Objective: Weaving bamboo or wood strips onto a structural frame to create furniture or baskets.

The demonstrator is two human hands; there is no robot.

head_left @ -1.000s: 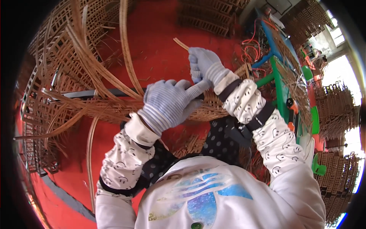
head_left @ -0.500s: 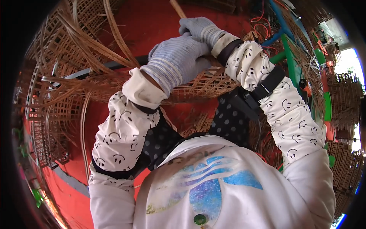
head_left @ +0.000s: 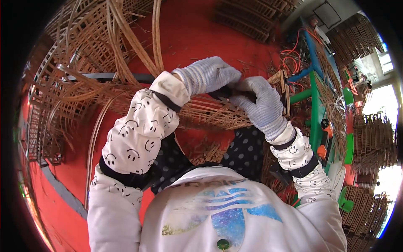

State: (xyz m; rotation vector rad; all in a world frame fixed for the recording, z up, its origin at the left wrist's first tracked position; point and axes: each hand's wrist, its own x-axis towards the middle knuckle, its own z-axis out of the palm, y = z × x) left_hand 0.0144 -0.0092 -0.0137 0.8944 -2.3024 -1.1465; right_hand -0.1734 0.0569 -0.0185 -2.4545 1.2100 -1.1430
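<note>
My left hand [head_left: 212,75], in a grey-and-white striped knit glove, is closed over the far edge of a woven rattan piece [head_left: 220,117]. Just under its fingers shows something dark, its kind unclear. Gloved the same way, my right hand [head_left: 263,105] curls its thumb and fingers toward the left fingertips. What either hand grips is hidden between them. The rattan piece lies across in front of my knees, its lattice of brown strips continuing to the left, where long loose strips [head_left: 134,42] stand up from it.
Woven rattan panels [head_left: 90,54] rise at the left. A dark bar [head_left: 113,77] runs along the work. To the right stand a green frame [head_left: 315,105] with orange-handled cutters [head_left: 322,149] and a blue frame [head_left: 315,50]. Scraps litter the red floor [head_left: 189,33]; more panels [head_left: 247,19] are stacked beyond.
My right hand has come nearer and to the right, turning toward the left one. A tan stick beside it is no longer visible. My left hand has shifted slightly right.
</note>
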